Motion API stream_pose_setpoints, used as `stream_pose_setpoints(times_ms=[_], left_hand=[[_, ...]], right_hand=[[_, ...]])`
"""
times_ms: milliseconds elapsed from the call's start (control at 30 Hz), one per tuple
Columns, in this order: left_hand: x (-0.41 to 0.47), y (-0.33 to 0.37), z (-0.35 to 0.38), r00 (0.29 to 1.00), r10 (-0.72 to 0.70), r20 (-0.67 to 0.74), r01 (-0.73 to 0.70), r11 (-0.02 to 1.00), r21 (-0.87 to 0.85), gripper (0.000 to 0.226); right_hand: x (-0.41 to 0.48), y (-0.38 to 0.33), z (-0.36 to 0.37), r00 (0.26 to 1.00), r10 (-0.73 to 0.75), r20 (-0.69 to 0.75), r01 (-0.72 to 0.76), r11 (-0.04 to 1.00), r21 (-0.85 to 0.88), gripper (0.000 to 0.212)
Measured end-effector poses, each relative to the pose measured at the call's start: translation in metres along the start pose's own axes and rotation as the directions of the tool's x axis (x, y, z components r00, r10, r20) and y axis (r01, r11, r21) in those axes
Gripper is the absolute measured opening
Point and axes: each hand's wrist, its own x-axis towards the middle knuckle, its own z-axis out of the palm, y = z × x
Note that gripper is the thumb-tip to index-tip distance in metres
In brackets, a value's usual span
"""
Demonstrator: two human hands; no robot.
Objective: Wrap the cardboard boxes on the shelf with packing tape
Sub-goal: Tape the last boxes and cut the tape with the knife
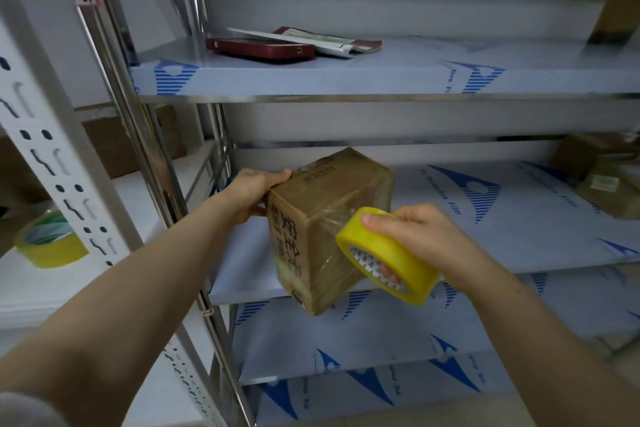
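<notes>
A brown cardboard box (325, 218) with black printed characters is held tilted in the air in front of the middle shelf (519, 218). My left hand (252, 192) grips its far left end, fingers curled over the top edge. My right hand (419, 236) holds a yellow roll of packing tape (388, 255), thumb on the rim and fingers through the core. A clear strip of tape runs from the roll onto the box's right side. Glossy tape covers part of the box.
More taped boxes (602, 177) sit at the right of the middle shelf, another (620, 7) on the upper shelf. A red phone (259, 48) and papers (311, 40) lie on the upper shelf. A second yellow tape roll (48, 243) stands on the left rack. Steel posts (138, 135) separate the racks.
</notes>
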Motion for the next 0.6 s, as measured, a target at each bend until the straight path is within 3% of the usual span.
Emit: stream_pose_setpoints(times_ms=[133,200,267,300,367,433,600], left_hand=[[0.000,0.003,-0.005,1.000,-0.001,0.029,-0.002,0.994,0.112,0.044],[-0.004,0.016,-0.003,0.995,0.098,-0.022,-0.083,0.921,0.380,0.044],[-0.015,0.037,0.010,0.964,0.258,-0.062,-0.124,0.646,0.753,0.044],[-0.022,0.047,0.022,0.955,0.291,-0.049,-0.111,0.508,0.854,0.047],[-0.030,0.053,0.051,0.988,0.151,-0.006,-0.050,0.361,0.931,0.077],[-0.036,0.048,0.078,1.000,-0.003,0.009,-0.008,0.313,0.950,0.102],[-0.034,0.033,0.086,0.996,0.092,0.002,-0.023,0.222,0.975,0.107]], right_hand=[[0.015,0.015,0.005,0.999,0.052,0.008,-0.052,0.999,-0.001,0.041],[0.021,0.022,0.011,0.998,0.064,0.011,-0.064,0.998,0.015,0.036],[0.025,0.025,0.018,0.997,0.073,0.026,-0.074,0.995,0.066,0.033],[0.026,0.025,0.021,0.996,0.076,0.035,-0.079,0.992,0.093,0.034],[0.028,0.024,0.024,0.997,0.071,0.032,-0.074,0.990,0.118,0.036],[0.032,0.023,0.025,0.998,0.064,0.013,-0.065,0.991,0.118,0.035],[0.036,0.025,0.026,0.997,0.073,0.015,-0.075,0.988,0.133,0.029]])
